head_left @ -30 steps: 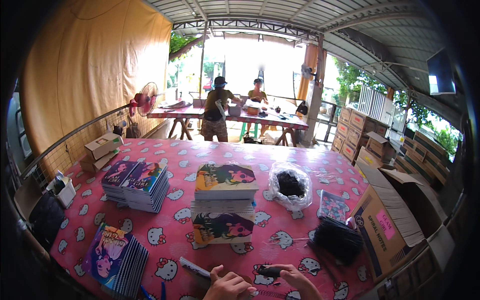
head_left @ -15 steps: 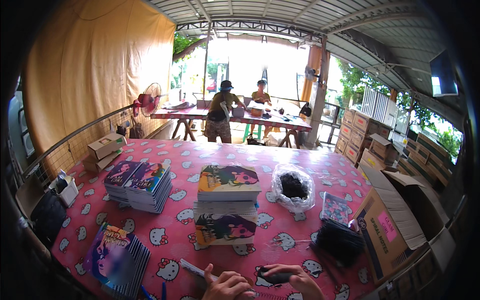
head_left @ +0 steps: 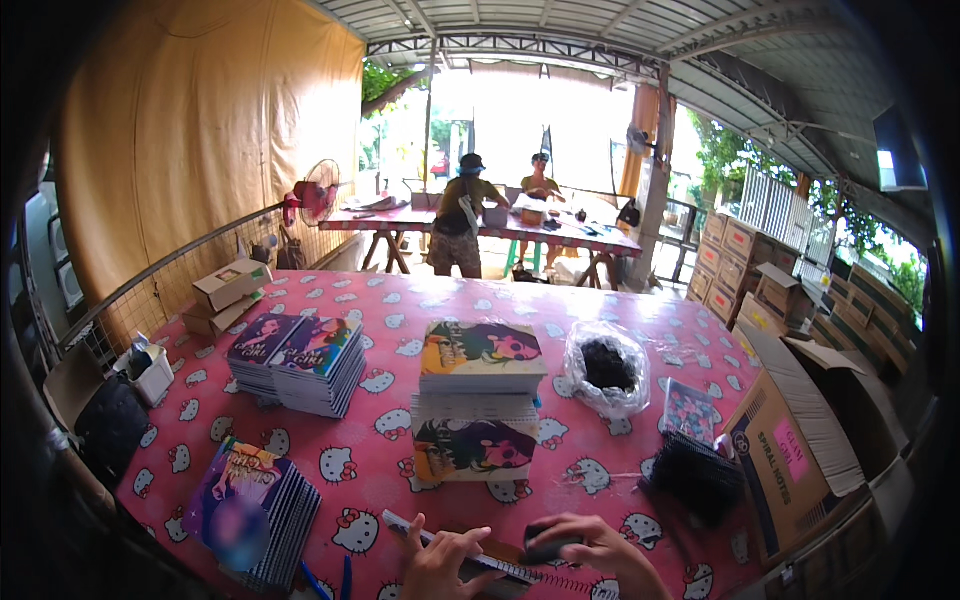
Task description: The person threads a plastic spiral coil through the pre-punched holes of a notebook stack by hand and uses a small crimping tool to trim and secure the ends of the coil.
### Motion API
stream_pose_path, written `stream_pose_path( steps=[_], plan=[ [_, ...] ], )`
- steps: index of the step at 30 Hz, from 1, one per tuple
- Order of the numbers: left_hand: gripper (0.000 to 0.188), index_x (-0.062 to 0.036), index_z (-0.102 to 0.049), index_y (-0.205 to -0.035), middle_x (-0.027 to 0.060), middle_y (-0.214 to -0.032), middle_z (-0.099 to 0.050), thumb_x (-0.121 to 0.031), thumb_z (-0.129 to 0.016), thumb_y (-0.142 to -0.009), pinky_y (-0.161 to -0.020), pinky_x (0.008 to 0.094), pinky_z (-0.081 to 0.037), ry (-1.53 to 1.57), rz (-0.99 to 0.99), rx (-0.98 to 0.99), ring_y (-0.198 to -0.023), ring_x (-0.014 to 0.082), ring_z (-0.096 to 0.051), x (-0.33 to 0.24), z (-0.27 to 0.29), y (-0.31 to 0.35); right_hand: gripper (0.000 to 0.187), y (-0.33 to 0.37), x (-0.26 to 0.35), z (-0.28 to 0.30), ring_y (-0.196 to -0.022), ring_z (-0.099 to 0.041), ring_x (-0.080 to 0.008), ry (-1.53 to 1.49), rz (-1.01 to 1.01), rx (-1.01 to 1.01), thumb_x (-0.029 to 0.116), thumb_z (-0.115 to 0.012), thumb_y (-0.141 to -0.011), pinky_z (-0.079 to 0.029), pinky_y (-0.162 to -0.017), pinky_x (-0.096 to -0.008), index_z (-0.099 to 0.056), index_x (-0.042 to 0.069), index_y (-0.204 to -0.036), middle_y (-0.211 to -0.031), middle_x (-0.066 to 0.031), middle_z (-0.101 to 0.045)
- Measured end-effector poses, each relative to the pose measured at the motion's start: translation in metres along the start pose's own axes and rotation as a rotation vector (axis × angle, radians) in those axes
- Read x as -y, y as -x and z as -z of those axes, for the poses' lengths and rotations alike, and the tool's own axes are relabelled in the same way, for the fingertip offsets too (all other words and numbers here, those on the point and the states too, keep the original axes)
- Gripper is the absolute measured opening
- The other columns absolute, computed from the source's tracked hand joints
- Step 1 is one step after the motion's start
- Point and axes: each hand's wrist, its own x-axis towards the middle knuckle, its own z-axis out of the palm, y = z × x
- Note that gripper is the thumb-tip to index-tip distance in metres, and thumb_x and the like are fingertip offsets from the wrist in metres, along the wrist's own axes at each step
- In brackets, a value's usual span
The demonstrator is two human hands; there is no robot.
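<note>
At the near edge of the table lies a spiral notebook (head_left: 520, 572) with a black wire coil, partly under my hands. My left hand (head_left: 445, 560) bends over its left part, fingers apart and gripping it. My right hand (head_left: 605, 555) is closed round a dark rounded object (head_left: 550, 537), just above the notebook's coil; its exact kind is not clear. Left of my left hand, a tool with blue handles (head_left: 347, 576) shows in part. A stack of spiral notebooks (head_left: 240, 500) with purple covers stands further left.
Taller notebook piles (head_left: 480, 440) stand ahead, with more stacks (head_left: 300, 355) at the left. To the right are a plastic bag of black material (head_left: 608, 370), a heap of black coils (head_left: 695, 480) and an open carton (head_left: 790, 470). Two people work at a far table (head_left: 590, 238).
My view has turned slightly left, so the scene sits further right. My left fingers have spread over the notebook, which shows more now. The right hand keeps the dark object.
</note>
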Motion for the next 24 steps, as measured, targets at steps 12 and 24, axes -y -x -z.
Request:
stream_pose_path(
  steps=[12, 24],
  plan=[
    [0.053, -0.0152, -0.06, -0.106, -0.004, -0.079, -0.061, -0.032, -0.083, -0.061, -0.111, 0.0551, -0.007, -0.146, -0.026, 0.025, -0.083, 0.0143, -0.061, 0.018, 0.013, 0.0, 0.049, -0.025, -0.011, 0.0, -0.111, -0.054, -0.029, 0.394, -0.166, 0.027, 0.048, -0.064, -0.08, -0.04, -0.094, -0.0389, -0.068, 0.007, -0.107, -0.121, -0.0169, -0.056],
    [0.089, -0.0064, -0.043, -0.128, 0.0084, -0.103, -0.06, -0.027, -0.088, -0.054, -0.104, 0.0424, -0.027, 0.065, 0.047, -0.414, -0.1, 0.0221, -0.056, 0.036, 0.024, -0.003, 0.047, -0.033, -0.006, -0.02, -0.103, -0.055, -0.0298, -0.223, 0.197, 0.076, 0.05, -0.059, -0.084, -0.045, -0.087, -0.0368, -0.068, 0.01, -0.107, -0.11, -0.0165, -0.06]
  ],
)
